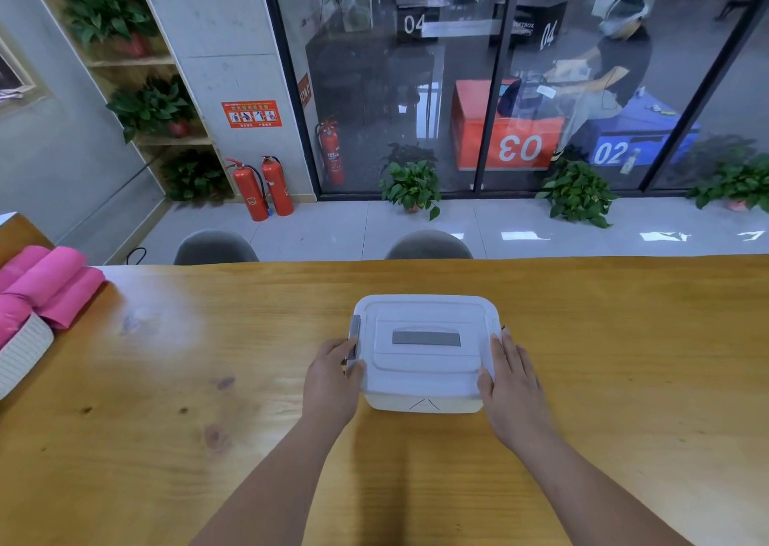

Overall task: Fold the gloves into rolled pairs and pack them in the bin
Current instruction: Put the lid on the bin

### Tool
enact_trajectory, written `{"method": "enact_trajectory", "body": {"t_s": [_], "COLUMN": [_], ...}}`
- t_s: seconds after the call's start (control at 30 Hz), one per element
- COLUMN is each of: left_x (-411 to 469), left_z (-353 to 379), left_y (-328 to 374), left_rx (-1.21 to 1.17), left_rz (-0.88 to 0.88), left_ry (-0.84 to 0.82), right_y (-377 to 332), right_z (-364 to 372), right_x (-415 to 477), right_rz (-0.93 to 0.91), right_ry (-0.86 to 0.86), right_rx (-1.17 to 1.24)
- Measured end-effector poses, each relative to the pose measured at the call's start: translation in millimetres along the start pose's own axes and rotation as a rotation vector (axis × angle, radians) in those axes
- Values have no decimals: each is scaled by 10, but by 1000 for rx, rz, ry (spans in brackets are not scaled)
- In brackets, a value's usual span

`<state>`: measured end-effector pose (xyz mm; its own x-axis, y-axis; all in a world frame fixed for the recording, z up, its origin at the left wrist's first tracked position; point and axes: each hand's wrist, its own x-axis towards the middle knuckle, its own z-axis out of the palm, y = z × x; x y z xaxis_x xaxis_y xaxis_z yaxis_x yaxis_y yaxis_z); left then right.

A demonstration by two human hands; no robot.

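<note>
Bin: a white plastic bin (424,405) stands on the table (208,379), near the middle and close to the person, with a thin triangle mark on its front wall.
Lid: the white lid (424,309) sits on top of the bin and hides whatever is inside; a grey strip (426,338) lies flat in the raised middle panel.
Latch: a grey latch (354,334) shows on the lid's left edge.
Left hand: the left hand (331,373) is at the bin's left side, just below the latch.
Left grip: clamped on the bin, with the thumb over the lid's near-left corner and the fingers curled round the edge by the latch.
Right hand: the right hand (512,383) lies against the bin's right side.
Right grip: apart, with the fingers straight along the lid's right edge and the thumb resting on the near-right corner.
Arms: both bare forearms reach in from the bottom edge.
Far left: a white woven basket (21,356) sits at the table's left edge, holding pink rolls (50,279); what they are made of I cannot tell.
Beyond the table: two grey chair backs (215,248) stand at the far edge.
Background: two red fire extinguishers (260,190) stand on the tiled floor by a pillar, and potted plants (412,185) line a glass wall.
</note>
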<state>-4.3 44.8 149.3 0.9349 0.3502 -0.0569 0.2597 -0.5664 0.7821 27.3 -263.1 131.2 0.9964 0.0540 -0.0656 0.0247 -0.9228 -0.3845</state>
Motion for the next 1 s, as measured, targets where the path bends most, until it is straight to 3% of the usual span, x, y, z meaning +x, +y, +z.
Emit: {"method": "enact_trajectory", "body": {"t_s": [0.23,0.43,0.53,0.77,1.0], "left_x": [13,27,21,38,48], "left_z": [-5,4,9,3,3], "left_y": [-3,-20,-36,-50,-74], "left_rx": [-41,-77,-92,-100,-98], "left_rz": [-2,-16,-17,-9,-7], "left_ry": [3,-4,-6,-13,-13], "right_y": [41,5,14,31,-34], "right_z": [-125,-234,-252,-249,-277], "right_x": [35,39,42,63,23], "right_rz": [5,359,408,370,324], "right_ry": [27,17,-24,67,123], "right_rx": [179,747,936,917,606]}}
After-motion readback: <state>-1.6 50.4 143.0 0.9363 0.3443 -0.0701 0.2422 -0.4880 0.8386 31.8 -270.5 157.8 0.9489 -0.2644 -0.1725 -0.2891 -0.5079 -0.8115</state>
